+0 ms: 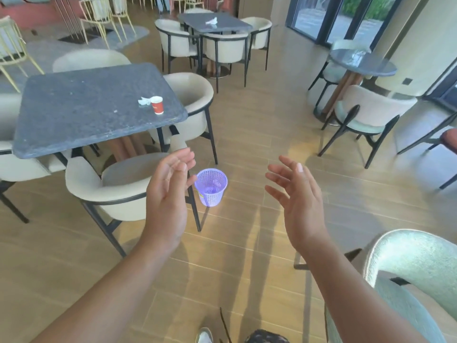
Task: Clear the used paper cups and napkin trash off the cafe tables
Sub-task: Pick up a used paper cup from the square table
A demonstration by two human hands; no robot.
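Both hands are raised in front of the body and hold nothing: the left hand has its palm turned inward with the fingers loosely bent, and the right hand faces it with the fingers spread and straight. Between them, lower down on the wooden floor, stands a small lilac mesh basket, upright, its near edge partly hidden behind the left hand's fingertips and just beside the leg of a cream chair. To the left is a dark rectangular table; a red paper cup stands upright near its right edge, with a crumpled white napkin just beside it on the left. Farther back, a second dark table ringed by cream chairs carries another bit of crumpled white paper. On the right stands a round table near the glass doors; what lies on it is too blurred to tell
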